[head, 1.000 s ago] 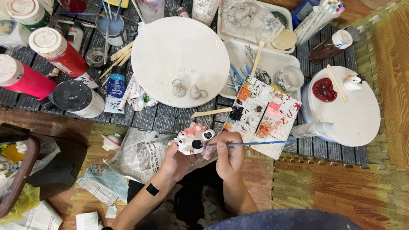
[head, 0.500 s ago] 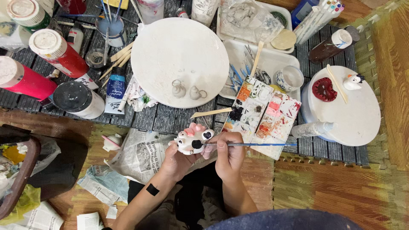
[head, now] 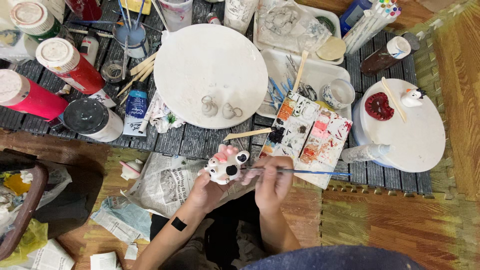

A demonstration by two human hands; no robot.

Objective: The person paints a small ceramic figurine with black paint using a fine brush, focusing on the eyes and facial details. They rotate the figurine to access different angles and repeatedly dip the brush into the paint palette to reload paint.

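My left hand (head: 202, 189) holds a small white clay figurine (head: 226, 163) with black spots and pink ears, lifted above a sheet of newspaper (head: 170, 184). My right hand (head: 272, 182) grips a thin blue-handled paintbrush (head: 300, 172) held level, its tip touching the figurine's right side near a black spot. A paint-stained white palette (head: 312, 134) lies just beyond my right hand.
A large white round board (head: 210, 65) carries two small clay pieces (head: 220, 107). Red and black paint bottles (head: 70, 65) lie at the left. A second round board (head: 410, 125) at right bears a red piece and a small white figure. Trays, brushes and markers crowd the back.
The brush tip has stayed on the figurine's right side; both hands have hardly shifted.
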